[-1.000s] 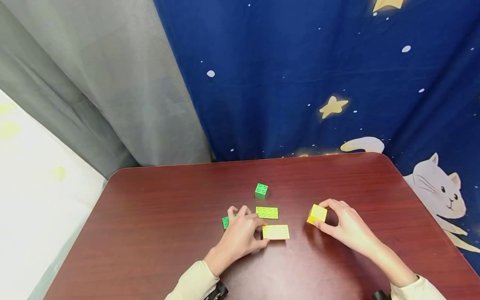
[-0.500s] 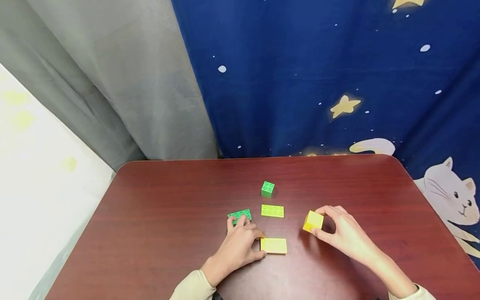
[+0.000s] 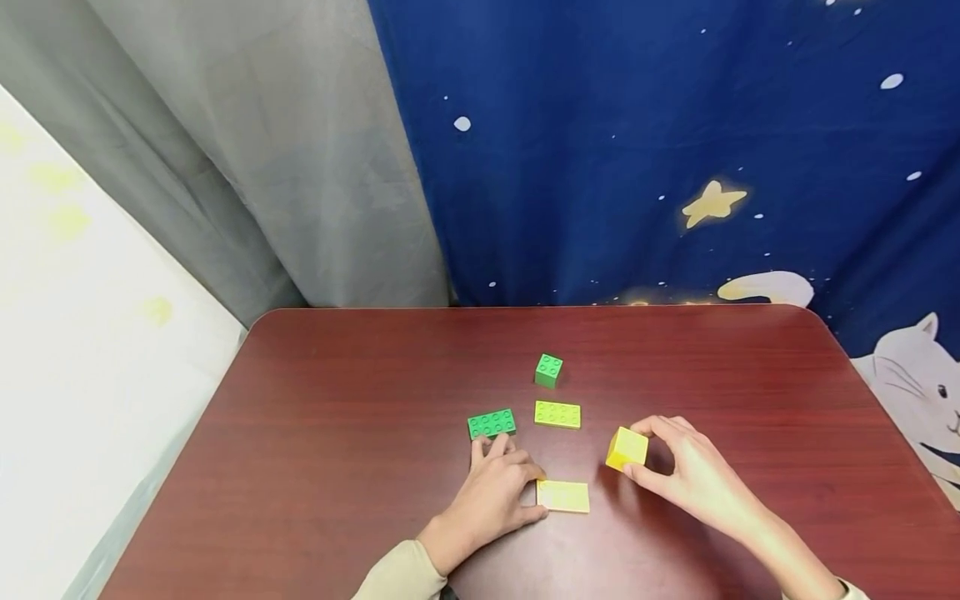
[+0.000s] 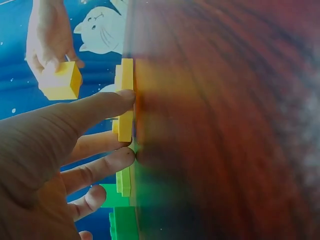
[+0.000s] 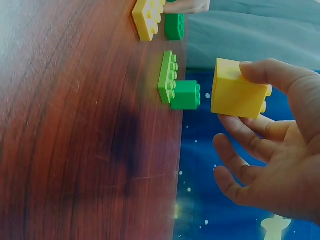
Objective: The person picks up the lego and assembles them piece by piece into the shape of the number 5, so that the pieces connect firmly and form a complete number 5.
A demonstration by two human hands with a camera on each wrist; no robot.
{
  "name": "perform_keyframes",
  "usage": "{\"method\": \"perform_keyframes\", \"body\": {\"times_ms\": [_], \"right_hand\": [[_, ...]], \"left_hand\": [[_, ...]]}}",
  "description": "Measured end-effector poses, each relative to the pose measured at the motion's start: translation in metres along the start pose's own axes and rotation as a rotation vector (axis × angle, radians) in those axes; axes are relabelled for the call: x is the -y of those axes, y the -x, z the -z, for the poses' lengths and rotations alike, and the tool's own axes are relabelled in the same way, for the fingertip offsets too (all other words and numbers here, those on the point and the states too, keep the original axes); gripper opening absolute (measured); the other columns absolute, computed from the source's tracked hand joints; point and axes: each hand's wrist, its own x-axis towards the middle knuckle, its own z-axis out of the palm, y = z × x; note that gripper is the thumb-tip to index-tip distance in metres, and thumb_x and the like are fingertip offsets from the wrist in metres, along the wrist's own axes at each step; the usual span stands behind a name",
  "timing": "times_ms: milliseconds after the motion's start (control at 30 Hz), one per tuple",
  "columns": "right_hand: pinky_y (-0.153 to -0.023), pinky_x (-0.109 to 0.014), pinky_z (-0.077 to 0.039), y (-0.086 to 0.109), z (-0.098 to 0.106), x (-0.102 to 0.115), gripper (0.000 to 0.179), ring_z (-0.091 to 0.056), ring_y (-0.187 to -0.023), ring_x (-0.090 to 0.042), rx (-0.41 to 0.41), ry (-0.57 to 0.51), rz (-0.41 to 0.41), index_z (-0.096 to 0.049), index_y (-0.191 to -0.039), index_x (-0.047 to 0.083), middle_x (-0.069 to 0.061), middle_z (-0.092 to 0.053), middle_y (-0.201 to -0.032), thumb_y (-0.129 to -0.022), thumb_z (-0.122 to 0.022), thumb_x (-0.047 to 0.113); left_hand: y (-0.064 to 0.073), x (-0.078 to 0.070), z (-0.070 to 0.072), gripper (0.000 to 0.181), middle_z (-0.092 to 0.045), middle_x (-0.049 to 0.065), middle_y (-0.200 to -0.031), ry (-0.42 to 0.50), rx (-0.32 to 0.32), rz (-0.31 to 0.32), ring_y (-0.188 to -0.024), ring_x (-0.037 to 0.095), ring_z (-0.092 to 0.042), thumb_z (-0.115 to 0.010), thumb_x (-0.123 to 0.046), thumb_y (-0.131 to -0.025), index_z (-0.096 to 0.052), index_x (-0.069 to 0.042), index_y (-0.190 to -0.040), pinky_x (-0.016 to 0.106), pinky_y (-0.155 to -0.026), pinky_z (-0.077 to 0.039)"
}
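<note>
I have the left hand (image 3: 497,490) pinching the left end of the flat yellow brick (image 3: 566,497) on the surface (image 3: 337,467); the right hand (image 3: 697,468) grips the yellow cube (image 3: 628,448), raised, studs palmward. Farther off I see the lime brick (image 3: 557,414), long green brick (image 3: 492,423) and small green block (image 3: 548,371).

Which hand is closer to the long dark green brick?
Left. The left hand is at the near edge of the long dark green brick; the right hand is farther right, holding a yellow block.

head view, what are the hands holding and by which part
Right hand: the yellow cube brick, by opposite sides. Left hand: the flat yellow brick, by its left end.
</note>
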Motion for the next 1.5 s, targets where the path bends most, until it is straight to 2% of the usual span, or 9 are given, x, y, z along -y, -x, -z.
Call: {"method": "perform_keyframes", "body": {"times_ms": [167, 367, 567, 667, 833, 967, 1100, 1267, 1500], "right_hand": [[-0.072, -0.037, -0.039, 0.003, -0.001, 0.003, 0.031, -0.050, -0.083, -0.012, 0.001, -0.008, -0.012, -0.059, -0.090, 0.027, 0.022, -0.053, -0.085, -0.068, -0.081, 0.025], [-0.074, -0.032, -0.042, 0.005, -0.007, 0.005, 0.033, -0.051, -0.086, -0.007, -0.005, -0.035, 0.044, -0.061, -0.093, 0.028, 0.023, -0.055, -0.087, -0.068, -0.082, 0.024], [-0.074, -0.034, -0.045, 0.004, -0.018, 0.006, 0.032, -0.053, -0.086, -0.009, 0.046, -0.050, 0.076, -0.063, -0.095, 0.026, 0.022, -0.057, -0.091, -0.069, -0.081, 0.025], [-0.074, -0.034, -0.046, 0.002, -0.023, 0.007, 0.032, -0.054, -0.087, -0.009, 0.075, -0.055, 0.094, -0.063, -0.097, 0.024, 0.021, -0.057, -0.093, -0.069, -0.081, 0.023], [-0.074, -0.034, -0.046, -0.001, -0.030, 0.007, 0.034, -0.054, -0.088, -0.007, 0.110, -0.120, 0.130, -0.062, -0.100, 0.022, 0.019, -0.058, -0.095, -0.071, -0.080, 0.019], [-0.073, -0.033, -0.046, 0.002, -0.039, 0.009, 0.035, -0.053, -0.087, -0.009, 0.123, -0.119, 0.161, -0.062, -0.100, 0.021, 0.018, -0.057, -0.094, -0.070, -0.080, 0.016], [-0.071, -0.031, -0.045, 0.006, -0.045, 0.013, 0.036, -0.052, -0.084, -0.010, 0.137, -0.123, 0.162, -0.062, -0.100, 0.020, 0.018, -0.056, -0.095, -0.070, -0.080, 0.015], [-0.071, -0.031, -0.045, 0.008, -0.047, 0.016, 0.036, -0.052, -0.084, -0.010, 0.131, -0.122, 0.148, -0.062, -0.100, 0.020, 0.018, -0.056, -0.095, -0.069, -0.080, 0.013], [-0.066, -0.026, -0.045, 0.013, -0.047, 0.018, 0.036, -0.051, -0.079, -0.007, 0.111, -0.129, 0.154, -0.064, -0.098, 0.022, 0.020, -0.054, -0.091, -0.068, -0.081, 0.014]], "left_hand": [[0.000, -0.002, -0.002, 0.031, -0.059, -0.017, -0.084, -0.002, -0.015, 0.003, -0.085, 0.009, -0.041, -0.080, -0.043, -0.065, -0.072, -0.025, -0.089, 0.045, -0.081, -0.026], [0.001, -0.002, -0.003, 0.032, -0.059, -0.017, -0.084, -0.013, -0.009, 0.025, -0.083, 0.009, -0.041, -0.081, -0.044, -0.064, -0.072, -0.025, -0.089, 0.043, -0.080, -0.027], [0.001, -0.002, -0.002, 0.032, -0.058, -0.015, -0.083, -0.004, 0.005, 0.041, -0.085, 0.010, -0.042, -0.080, -0.044, -0.065, -0.071, -0.025, -0.089, 0.042, -0.081, -0.027], [-0.001, -0.001, -0.002, 0.033, -0.057, -0.015, -0.083, 0.010, -0.005, 0.044, -0.085, 0.010, -0.042, -0.080, -0.045, -0.065, -0.071, -0.025, -0.089, 0.042, -0.080, -0.027], [-0.004, 0.000, -0.004, 0.033, -0.056, -0.014, -0.081, 0.003, -0.030, 0.025, -0.084, 0.011, -0.042, -0.079, -0.045, -0.064, -0.070, -0.026, -0.089, 0.040, -0.077, -0.027], [-0.002, 0.000, -0.006, 0.034, -0.054, -0.014, -0.080, 0.017, -0.027, 0.033, -0.084, 0.011, -0.042, -0.080, -0.045, -0.064, -0.069, -0.027, -0.090, 0.040, -0.074, -0.027], [0.002, -0.001, -0.006, 0.035, -0.053, -0.014, -0.079, 0.032, -0.014, 0.056, -0.084, 0.011, -0.042, -0.080, -0.045, -0.063, -0.069, -0.026, -0.091, 0.040, -0.074, -0.027], [0.002, -0.001, -0.005, 0.034, -0.053, -0.014, -0.079, 0.041, -0.027, 0.072, -0.084, 0.011, -0.043, -0.080, -0.044, -0.063, -0.069, -0.026, -0.090, 0.040, -0.074, -0.027], [0.004, -0.002, -0.007, 0.034, -0.053, -0.015, -0.078, 0.042, -0.040, 0.062, -0.083, 0.011, -0.043, -0.080, -0.043, -0.062, -0.068, -0.026, -0.089, 0.039, -0.074, -0.027]]}}
